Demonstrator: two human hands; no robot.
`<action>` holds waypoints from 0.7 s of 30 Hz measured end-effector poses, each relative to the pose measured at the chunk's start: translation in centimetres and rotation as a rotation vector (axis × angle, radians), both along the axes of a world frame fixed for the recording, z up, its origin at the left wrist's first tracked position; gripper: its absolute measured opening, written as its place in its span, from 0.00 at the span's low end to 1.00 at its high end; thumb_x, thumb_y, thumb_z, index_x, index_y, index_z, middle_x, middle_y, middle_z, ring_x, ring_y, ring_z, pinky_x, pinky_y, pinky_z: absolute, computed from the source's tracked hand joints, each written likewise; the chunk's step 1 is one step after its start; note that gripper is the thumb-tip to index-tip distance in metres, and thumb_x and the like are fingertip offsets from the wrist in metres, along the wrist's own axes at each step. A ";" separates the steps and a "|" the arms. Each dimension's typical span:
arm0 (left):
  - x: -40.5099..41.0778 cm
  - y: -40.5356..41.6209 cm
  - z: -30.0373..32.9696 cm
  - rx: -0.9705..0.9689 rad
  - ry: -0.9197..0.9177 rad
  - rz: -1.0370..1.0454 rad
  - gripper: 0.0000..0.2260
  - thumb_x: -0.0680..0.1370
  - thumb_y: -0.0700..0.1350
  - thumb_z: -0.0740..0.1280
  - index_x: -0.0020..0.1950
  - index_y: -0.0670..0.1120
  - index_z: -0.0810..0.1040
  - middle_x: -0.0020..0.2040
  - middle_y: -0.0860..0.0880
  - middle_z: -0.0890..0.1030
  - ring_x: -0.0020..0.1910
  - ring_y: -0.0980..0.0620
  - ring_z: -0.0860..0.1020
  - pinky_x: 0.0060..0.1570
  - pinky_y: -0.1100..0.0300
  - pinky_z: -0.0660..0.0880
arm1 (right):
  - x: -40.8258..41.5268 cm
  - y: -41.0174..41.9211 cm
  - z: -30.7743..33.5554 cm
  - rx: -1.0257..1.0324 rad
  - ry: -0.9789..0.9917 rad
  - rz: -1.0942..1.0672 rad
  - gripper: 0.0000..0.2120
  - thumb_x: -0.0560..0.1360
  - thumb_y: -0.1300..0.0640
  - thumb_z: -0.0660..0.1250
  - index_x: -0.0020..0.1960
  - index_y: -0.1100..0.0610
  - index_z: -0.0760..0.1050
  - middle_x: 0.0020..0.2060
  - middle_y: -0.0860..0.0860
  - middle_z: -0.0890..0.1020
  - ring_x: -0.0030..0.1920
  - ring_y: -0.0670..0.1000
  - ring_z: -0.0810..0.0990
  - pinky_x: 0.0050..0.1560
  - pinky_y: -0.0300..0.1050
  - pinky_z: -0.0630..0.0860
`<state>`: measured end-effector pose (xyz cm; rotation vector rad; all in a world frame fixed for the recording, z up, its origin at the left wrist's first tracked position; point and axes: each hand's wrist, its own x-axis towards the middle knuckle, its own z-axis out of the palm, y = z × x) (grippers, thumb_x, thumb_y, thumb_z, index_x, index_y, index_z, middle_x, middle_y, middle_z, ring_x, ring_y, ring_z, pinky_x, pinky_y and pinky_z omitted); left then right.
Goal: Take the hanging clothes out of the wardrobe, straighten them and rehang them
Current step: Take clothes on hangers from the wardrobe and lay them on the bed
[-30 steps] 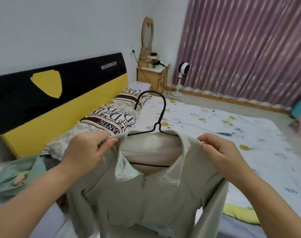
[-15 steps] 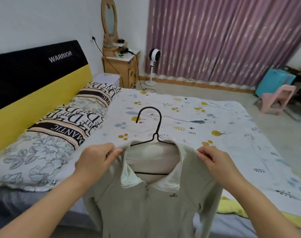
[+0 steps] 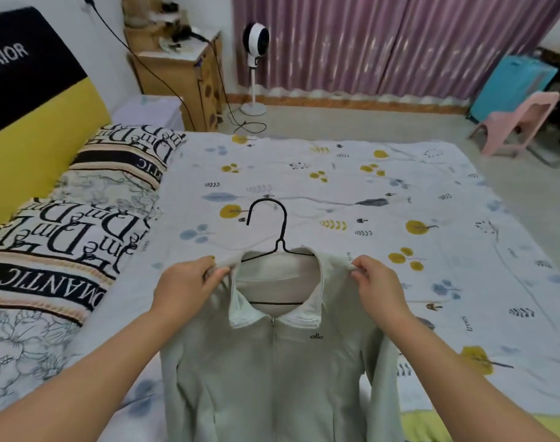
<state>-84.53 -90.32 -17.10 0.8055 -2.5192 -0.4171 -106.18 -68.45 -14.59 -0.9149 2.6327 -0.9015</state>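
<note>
A pale grey-green zip jacket (image 3: pixel 272 371) with a small dark logo on its chest hangs on a black wire hanger (image 3: pixel 280 240), held up over the bed. My left hand (image 3: pixel 189 282) pinches the jacket's left shoulder beside the collar. My right hand (image 3: pixel 377 285) pinches the right shoulder. The hanger's hook sticks up free between my hands, and its lower bar shows inside the open collar. The jacket's hem runs out of view at the bottom. No wardrobe is in view.
Below the jacket lies a bed (image 3: pixel 352 193) with a white patterned sheet; pillows (image 3: pixel 80 224) lie along a black-and-yellow headboard (image 3: pixel 39 122) at left. Beyond stand a wooden nightstand (image 3: pixel 179 68), a white fan (image 3: pixel 255 46), purple curtains (image 3: pixel 384 43) and a pink chair (image 3: pixel 521 122).
My view has swung right and downward, from the headboard to the middle of the bed. Both hands have kept their pinch on the jacket's shoulders, which now hangs lower over the sheet.
</note>
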 end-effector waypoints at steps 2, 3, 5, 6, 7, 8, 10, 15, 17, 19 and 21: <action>-2.1 -2.4 -2.7 0.052 -0.051 0.051 0.19 0.75 0.58 0.62 0.29 0.52 0.60 0.25 0.54 0.66 0.28 0.47 0.69 0.26 0.62 0.58 | -1.9 -2.6 -3.0 0.025 -0.024 -0.033 0.08 0.78 0.63 0.60 0.41 0.53 0.70 0.35 0.47 0.74 0.41 0.53 0.73 0.41 0.44 0.66; -3.1 -3.3 -4.3 0.087 -0.094 0.079 0.19 0.77 0.55 0.63 0.29 0.52 0.60 0.26 0.52 0.68 0.30 0.46 0.70 0.27 0.59 0.60 | -2.8 -3.9 -4.6 0.036 -0.034 -0.049 0.09 0.78 0.63 0.60 0.41 0.52 0.70 0.37 0.47 0.75 0.42 0.54 0.74 0.42 0.46 0.68; -5.0 -4.9 -7.3 0.145 -0.168 0.113 0.13 0.77 0.52 0.64 0.34 0.50 0.68 0.31 0.50 0.72 0.35 0.44 0.74 0.32 0.56 0.66 | -4.4 -6.1 -7.9 0.064 -0.039 -0.067 0.09 0.77 0.62 0.60 0.41 0.51 0.69 0.39 0.49 0.76 0.45 0.56 0.76 0.45 0.49 0.72; -5.8 -5.4 -9.0 0.160 -0.193 0.117 0.10 0.77 0.52 0.64 0.41 0.47 0.74 0.35 0.48 0.76 0.39 0.43 0.76 0.37 0.54 0.70 | -5.1 -7.0 -9.5 0.080 -0.038 -0.070 0.09 0.77 0.62 0.60 0.42 0.51 0.70 0.40 0.49 0.77 0.45 0.56 0.76 0.46 0.50 0.73; -6.5 -5.8 -10.8 0.171 -0.212 0.119 0.10 0.76 0.51 0.66 0.49 0.45 0.76 0.42 0.47 0.79 0.45 0.42 0.77 0.43 0.52 0.72 | -5.7 -7.9 -11.1 0.097 -0.035 -0.070 0.08 0.77 0.62 0.60 0.43 0.52 0.71 0.41 0.50 0.77 0.46 0.57 0.76 0.47 0.50 0.73; -7.0 -6.2 -12.9 0.189 -0.242 0.117 0.14 0.75 0.50 0.67 0.57 0.44 0.76 0.50 0.45 0.80 0.52 0.42 0.77 0.51 0.49 0.73 | -6.4 -8.8 -12.7 0.118 -0.032 -0.065 0.07 0.78 0.62 0.59 0.44 0.53 0.73 0.43 0.51 0.78 0.46 0.57 0.76 0.47 0.50 0.72; -7.8 -6.6 -16.9 0.232 -0.284 0.118 0.25 0.74 0.48 0.69 0.68 0.40 0.69 0.64 0.41 0.74 0.64 0.41 0.72 0.63 0.46 0.69 | -7.5 -10.5 -15.9 0.190 -0.030 -0.060 0.06 0.78 0.61 0.58 0.47 0.55 0.74 0.46 0.52 0.79 0.47 0.57 0.76 0.47 0.50 0.72; -9.0 -6.6 -25.9 0.263 -0.572 0.017 0.31 0.75 0.47 0.67 0.74 0.39 0.59 0.74 0.39 0.61 0.72 0.39 0.63 0.70 0.48 0.61 | -10.1 -14.3 -22.9 0.378 0.038 -0.004 0.09 0.79 0.59 0.57 0.52 0.57 0.75 0.49 0.55 0.77 0.54 0.58 0.73 0.49 0.48 0.66; -9.4 -6.5 -28.3 0.279 -0.675 0.011 0.32 0.72 0.49 0.71 0.71 0.38 0.65 0.71 0.36 0.65 0.69 0.35 0.67 0.65 0.43 0.66 | -10.4 -15.1 -25.5 0.430 0.101 -0.014 0.11 0.79 0.60 0.57 0.59 0.57 0.73 0.56 0.56 0.75 0.61 0.58 0.70 0.57 0.51 0.64; -10.0 -6.7 -30.5 0.243 -0.758 0.024 0.33 0.71 0.53 0.72 0.71 0.40 0.66 0.71 0.36 0.65 0.68 0.34 0.67 0.63 0.40 0.68 | -9.8 -15.2 -27.8 0.510 0.131 -0.038 0.19 0.77 0.60 0.59 0.68 0.56 0.65 0.66 0.57 0.68 0.69 0.58 0.62 0.67 0.59 0.57; -10.5 -6.9 -32.3 0.203 -0.800 0.018 0.31 0.75 0.57 0.65 0.73 0.42 0.64 0.73 0.36 0.62 0.69 0.33 0.64 0.64 0.39 0.65 | -8.3 -14.8 -29.7 0.635 0.094 -0.061 0.25 0.78 0.55 0.57 0.73 0.54 0.56 0.73 0.58 0.55 0.75 0.58 0.51 0.69 0.66 0.51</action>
